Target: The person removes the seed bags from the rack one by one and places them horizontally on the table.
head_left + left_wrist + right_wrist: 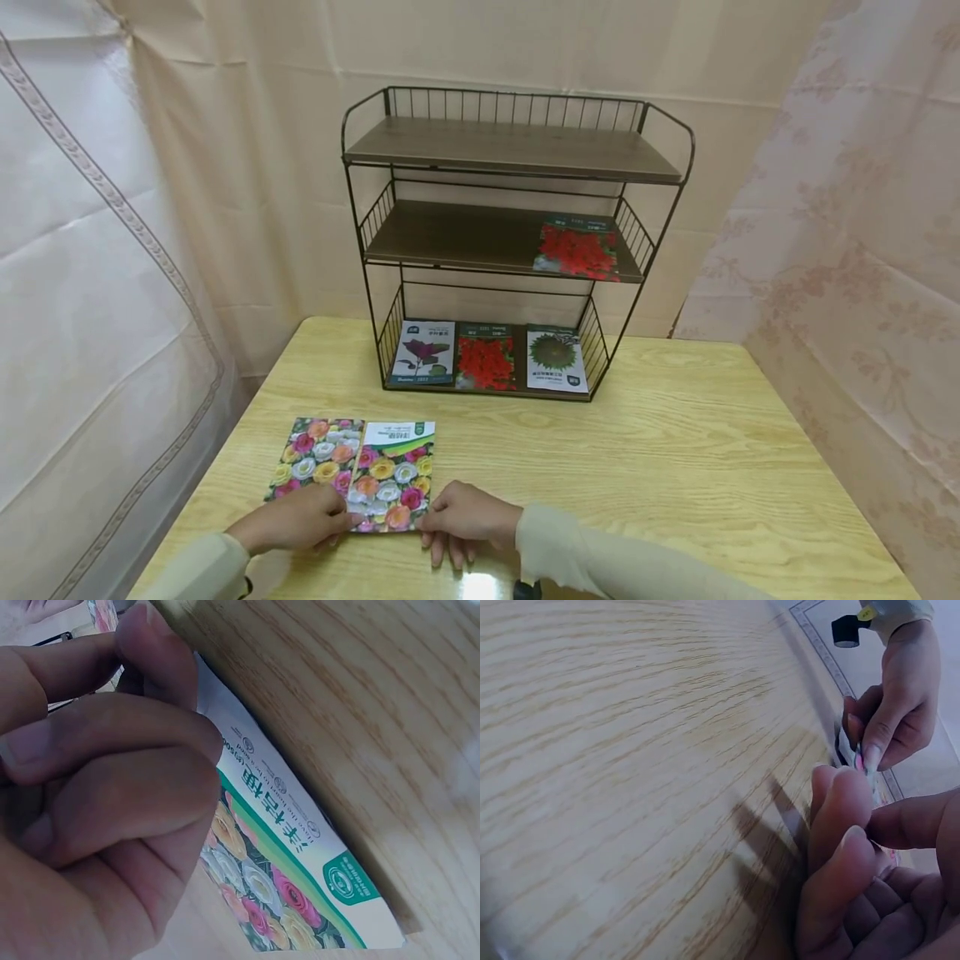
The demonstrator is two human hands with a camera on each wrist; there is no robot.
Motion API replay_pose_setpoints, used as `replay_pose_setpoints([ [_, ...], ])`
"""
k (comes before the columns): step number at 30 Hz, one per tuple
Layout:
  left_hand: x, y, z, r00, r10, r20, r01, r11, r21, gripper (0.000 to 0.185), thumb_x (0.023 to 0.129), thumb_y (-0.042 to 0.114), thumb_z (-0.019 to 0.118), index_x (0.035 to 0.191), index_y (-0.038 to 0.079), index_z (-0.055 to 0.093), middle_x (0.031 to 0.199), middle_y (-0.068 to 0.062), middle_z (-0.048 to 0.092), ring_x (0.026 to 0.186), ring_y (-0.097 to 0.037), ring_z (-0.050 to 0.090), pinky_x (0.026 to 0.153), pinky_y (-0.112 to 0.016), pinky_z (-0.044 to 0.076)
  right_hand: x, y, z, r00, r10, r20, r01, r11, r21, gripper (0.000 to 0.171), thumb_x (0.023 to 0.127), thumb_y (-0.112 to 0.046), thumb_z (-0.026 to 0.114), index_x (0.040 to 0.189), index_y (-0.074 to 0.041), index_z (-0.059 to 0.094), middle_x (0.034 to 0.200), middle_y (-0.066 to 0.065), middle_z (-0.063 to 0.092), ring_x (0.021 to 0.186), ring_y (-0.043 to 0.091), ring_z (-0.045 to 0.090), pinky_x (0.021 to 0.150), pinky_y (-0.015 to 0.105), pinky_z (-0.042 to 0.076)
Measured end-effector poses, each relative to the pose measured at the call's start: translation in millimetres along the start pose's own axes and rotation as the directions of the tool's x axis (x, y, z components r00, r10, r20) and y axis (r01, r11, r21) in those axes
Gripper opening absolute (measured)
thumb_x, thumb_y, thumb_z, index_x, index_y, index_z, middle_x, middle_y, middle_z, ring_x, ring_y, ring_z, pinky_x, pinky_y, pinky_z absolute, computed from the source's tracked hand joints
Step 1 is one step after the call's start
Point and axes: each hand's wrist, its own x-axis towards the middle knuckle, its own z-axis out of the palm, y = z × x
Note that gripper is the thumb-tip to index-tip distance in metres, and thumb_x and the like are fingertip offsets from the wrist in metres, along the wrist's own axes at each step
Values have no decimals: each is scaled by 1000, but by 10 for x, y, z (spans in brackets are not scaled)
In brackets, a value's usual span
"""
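A flower seed packet with a white and green band lies in front of me, printed with roselike blooms in several colours. My left hand pinches its near left corner, thumb on top. At the near right corner my right hand pinches it between thumb and index finger, the other fingers spread below. Under and beside the left hand is a second flowered packet, its near part hidden. The left wrist view shows curled left fingers over a packet's printed band. In the right wrist view, the left thumb presses the packet's edge.
A three-tier wire shelf stands at the table's back. A red-flower packet lies on its middle tier. The bottom tier holds a purple-leaf packet, another red-flower packet and a sunflower packet. Wooden table extends right.
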Motion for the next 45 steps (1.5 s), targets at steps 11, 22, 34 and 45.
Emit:
replay_pose_setpoints([
  [11, -44, 9, 17, 999, -39, -7, 39, 999, -16, 45, 105, 28, 60, 66, 7, 67, 51, 7, 51, 44, -4, 30, 44, -20, 25, 16, -21, -47, 999, 26, 47, -26, 1000, 1, 38, 103, -22, 62, 76, 3, 70, 61, 7, 68, 35, 8, 50, 33, 21, 38],
  [22, -42, -11, 10, 999, -10, 33, 13, 997, -72, 48, 106, 31, 58, 66, 6, 67, 51, 5, 55, 43, -5, 35, 45, -19, 28, -2, -45, -54, 998, 36, 58, -35, 999, -11, 38, 103, -20, 61, 77, 5, 70, 61, 7, 67, 36, 8, 50, 34, 21, 39],
  [34, 98, -22, -96, 997, 78, 23, -69, 961, -267, 42, 111, 30, 49, 90, -1, 68, 73, -6, 64, 49, -9, 37, 46, -23, 34, 61, -132, -108, 994, -38, -105, 38, 999, 3, 41, 103, -28, 59, 75, -1, 70, 60, 7, 66, 37, 9, 45, 33, 22, 37],
  [45, 226, 23, -153, 998, 52, -35, -60, 948, -313, 47, 108, 43, 53, 99, -2, 67, 79, -9, 65, 53, -11, 40, 47, -23, 36, 29, -241, -231, 989, -60, -135, 63, 998, 17, 46, 104, -37, 58, 83, 1, 72, 64, 8, 69, 39, 9, 46, 35, 21, 37],
])
